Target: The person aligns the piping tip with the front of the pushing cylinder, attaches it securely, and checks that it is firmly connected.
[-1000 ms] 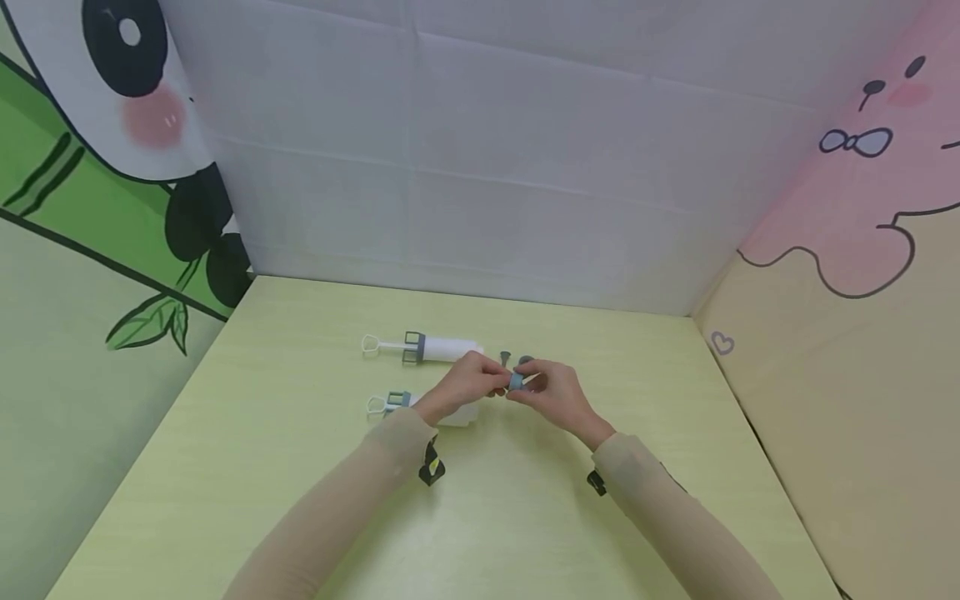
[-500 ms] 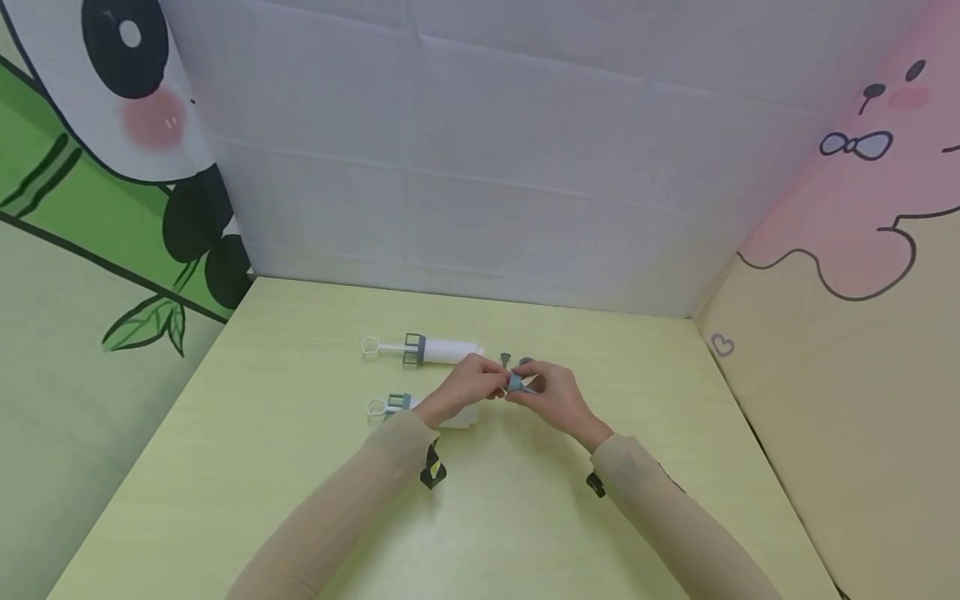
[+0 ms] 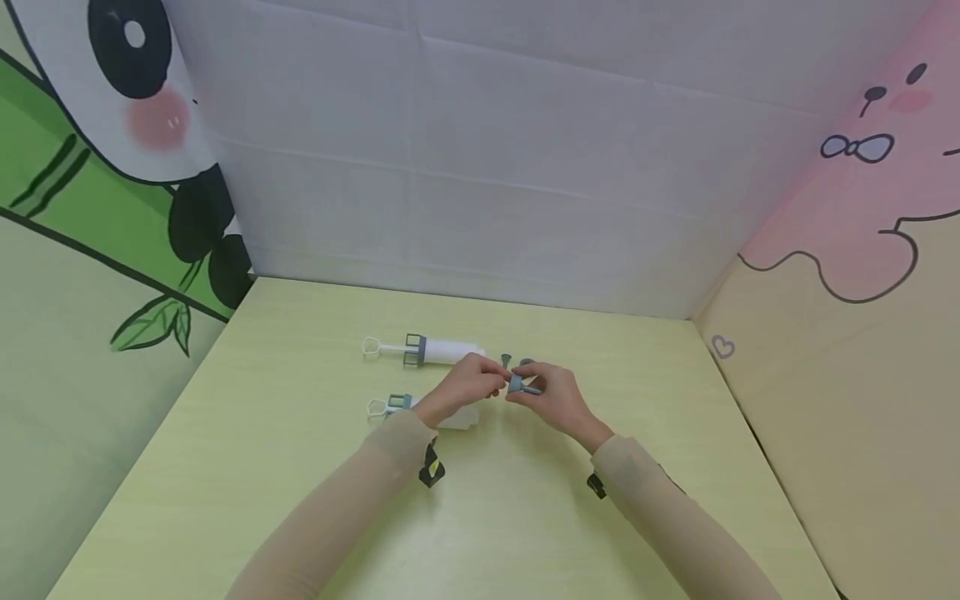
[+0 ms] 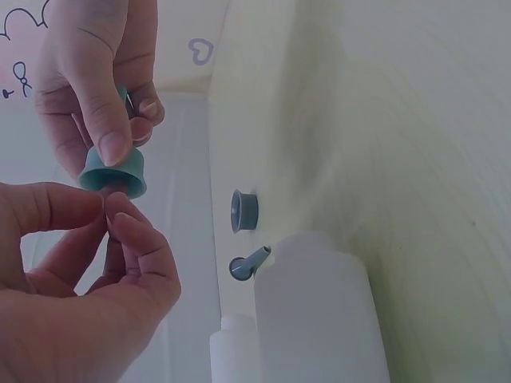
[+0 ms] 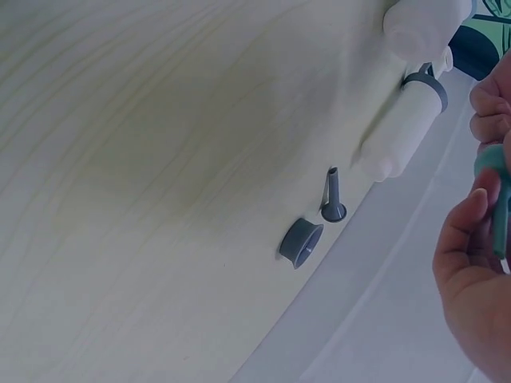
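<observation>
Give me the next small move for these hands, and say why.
Probably a gentle push on the teal stem with the left hand, while the right hand holds the teal cap steady. The left hand is at the cap's open rim and the stem pokes out the other side; whether it is fully seated is hidden, so a light push seems sensible.

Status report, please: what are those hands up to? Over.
Right hand pinching teal nozzle. Left hand at its wide end, grip unclear. Gray ring and gray nozzle nearby on table, seemingly not in the way.
</observation>
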Action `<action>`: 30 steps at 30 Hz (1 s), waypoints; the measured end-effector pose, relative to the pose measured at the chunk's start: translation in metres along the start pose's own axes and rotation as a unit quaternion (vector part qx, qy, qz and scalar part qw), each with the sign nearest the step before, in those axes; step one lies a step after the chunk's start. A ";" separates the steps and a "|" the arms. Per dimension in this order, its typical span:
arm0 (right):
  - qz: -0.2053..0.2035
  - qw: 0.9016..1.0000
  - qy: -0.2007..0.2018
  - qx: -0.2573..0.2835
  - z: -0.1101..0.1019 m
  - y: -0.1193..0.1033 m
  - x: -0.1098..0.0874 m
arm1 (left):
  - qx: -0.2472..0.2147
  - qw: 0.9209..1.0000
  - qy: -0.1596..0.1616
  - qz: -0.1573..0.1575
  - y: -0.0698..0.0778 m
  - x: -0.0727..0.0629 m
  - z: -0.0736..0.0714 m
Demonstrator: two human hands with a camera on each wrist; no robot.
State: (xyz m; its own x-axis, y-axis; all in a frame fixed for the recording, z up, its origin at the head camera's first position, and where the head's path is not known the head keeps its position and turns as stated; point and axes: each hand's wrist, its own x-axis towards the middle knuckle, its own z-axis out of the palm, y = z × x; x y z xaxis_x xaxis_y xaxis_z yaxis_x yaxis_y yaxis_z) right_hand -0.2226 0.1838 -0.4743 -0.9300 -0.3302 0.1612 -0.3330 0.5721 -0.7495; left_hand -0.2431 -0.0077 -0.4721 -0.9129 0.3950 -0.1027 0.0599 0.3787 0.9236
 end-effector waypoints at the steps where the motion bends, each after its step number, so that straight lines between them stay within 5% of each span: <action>1: 0.003 1.000 0.000 0.002 0.000 0.000 0.000 | 0.013 1.000 0.001 0.003 0.000 0.000 -0.001; 8: 0.016 1.000 0.009 0.006 -0.001 -0.001 -0.002 | 0.128 0.990 0.017 0.051 -0.006 -0.004 -0.020; 18: 0.009 1.000 -0.007 0.014 0.002 0.001 -0.002 | 0.242 0.970 -0.007 0.019 -0.029 -0.019 -0.050; 24: 0.004 1.000 -0.019 0.017 0.006 0.003 -0.002 | 0.248 0.968 -0.027 0.000 -0.043 -0.035 -0.060; 30: -0.005 1.000 -0.021 0.023 0.009 0.003 -0.004 | 0.264 0.964 -0.027 0.021 -0.063 -0.045 -0.075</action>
State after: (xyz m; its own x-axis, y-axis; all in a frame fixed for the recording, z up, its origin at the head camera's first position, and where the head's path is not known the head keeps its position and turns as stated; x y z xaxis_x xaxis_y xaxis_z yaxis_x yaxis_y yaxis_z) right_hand -0.2190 0.1807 -0.4830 -0.9190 -0.3674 0.1431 -0.3344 0.5340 -0.7765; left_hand -0.2362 -0.1121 -0.4982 -0.8840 0.4562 -0.1022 0.3059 0.7298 0.6114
